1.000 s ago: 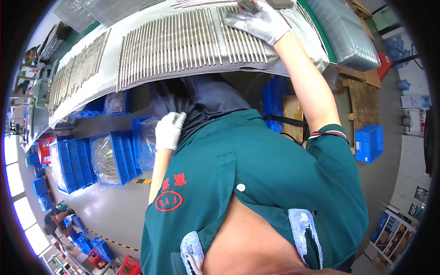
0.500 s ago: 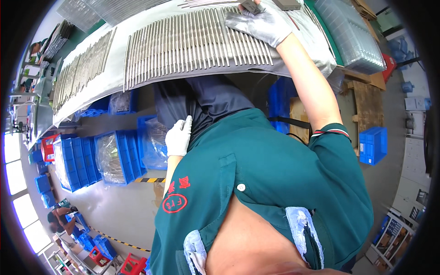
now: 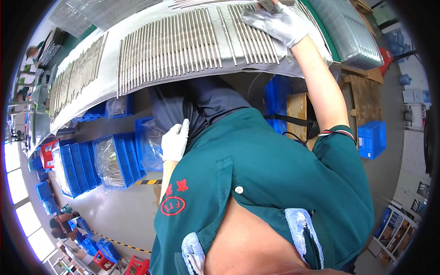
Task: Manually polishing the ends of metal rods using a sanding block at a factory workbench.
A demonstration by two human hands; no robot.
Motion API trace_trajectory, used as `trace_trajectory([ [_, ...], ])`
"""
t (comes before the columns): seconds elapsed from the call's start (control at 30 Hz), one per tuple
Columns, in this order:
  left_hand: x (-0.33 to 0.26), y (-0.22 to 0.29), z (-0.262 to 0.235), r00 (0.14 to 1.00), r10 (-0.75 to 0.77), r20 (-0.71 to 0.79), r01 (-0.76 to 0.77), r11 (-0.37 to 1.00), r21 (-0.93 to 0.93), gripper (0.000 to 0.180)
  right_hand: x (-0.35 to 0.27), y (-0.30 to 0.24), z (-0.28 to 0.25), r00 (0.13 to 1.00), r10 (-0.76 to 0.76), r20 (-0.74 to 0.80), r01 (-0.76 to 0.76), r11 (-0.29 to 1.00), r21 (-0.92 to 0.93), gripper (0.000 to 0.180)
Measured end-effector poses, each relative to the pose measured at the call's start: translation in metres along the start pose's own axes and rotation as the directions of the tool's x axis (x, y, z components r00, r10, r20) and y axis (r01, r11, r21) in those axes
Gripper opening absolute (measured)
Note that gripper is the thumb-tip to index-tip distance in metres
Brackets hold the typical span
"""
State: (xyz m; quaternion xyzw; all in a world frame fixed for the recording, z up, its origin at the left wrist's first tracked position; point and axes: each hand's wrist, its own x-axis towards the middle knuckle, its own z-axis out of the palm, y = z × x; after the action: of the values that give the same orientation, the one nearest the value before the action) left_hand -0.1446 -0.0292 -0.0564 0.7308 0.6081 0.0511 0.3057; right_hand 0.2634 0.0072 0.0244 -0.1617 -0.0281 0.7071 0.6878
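Observation:
Slender metal rods [image 3: 169,46] lie side by side in a long row on the cloth-covered table [image 3: 107,85]. To their right one single rod [image 3: 227,39] lies apart, with a smaller group of rods [image 3: 251,42] beyond it. My right hand [image 3: 280,25], in a white glove with greyed fingers, is over the far end of that group. It grips a small dark grey block [image 3: 269,5], partly cut off by the upper edge. My left hand [image 3: 175,142], also gloved, rests by my thigh with fingers loosely extended, holding nothing visible.
More rods [image 3: 78,73] lie at the table's left. Stacked clear plastic trays [image 3: 350,41] stand at the right end. Blue crates [image 3: 80,169] with bagged rods sit on the floor at left, another blue crate [image 3: 372,140] at right. A person [image 3: 64,224] is far off at lower left.
My right hand has moved right with the grey block. The right-hand rods have shifted right, opening gaps around one single rod. My left hand stays by the thigh.

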Motion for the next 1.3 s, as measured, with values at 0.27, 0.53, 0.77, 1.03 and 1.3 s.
trace_trajectory([
  [0.27,-0.001,0.007,0.003,0.998,0.060,-0.017,-0.060,0.998,-0.001,0.045,0.012,0.040,0.028,0.997,-0.065,-0.038,0.061,0.993,-0.105,0.052],
  [0.53,0.011,-0.008,0.011,0.997,0.073,-0.008,-0.074,0.995,-0.063,0.047,-0.013,0.018,0.024,0.937,-0.208,0.280,0.244,0.965,-0.099,0.039],
  [0.77,0.015,0.003,0.007,0.997,0.055,0.048,-0.051,0.996,-0.076,0.048,-0.010,0.025,0.014,0.997,-0.066,0.049,0.065,0.998,0.018,0.058],
  [1.03,-0.007,0.013,0.005,0.999,-0.030,0.030,0.033,0.994,-0.105,0.045,0.032,0.042,-0.002,0.991,0.123,0.053,-0.128,0.986,0.109,0.058],
  [1.3,-0.024,0.033,-0.002,0.992,-0.108,0.059,0.110,0.994,-0.018,0.038,0.036,0.064,0.037,0.978,0.156,-0.135,-0.151,0.987,0.051,0.053],
])
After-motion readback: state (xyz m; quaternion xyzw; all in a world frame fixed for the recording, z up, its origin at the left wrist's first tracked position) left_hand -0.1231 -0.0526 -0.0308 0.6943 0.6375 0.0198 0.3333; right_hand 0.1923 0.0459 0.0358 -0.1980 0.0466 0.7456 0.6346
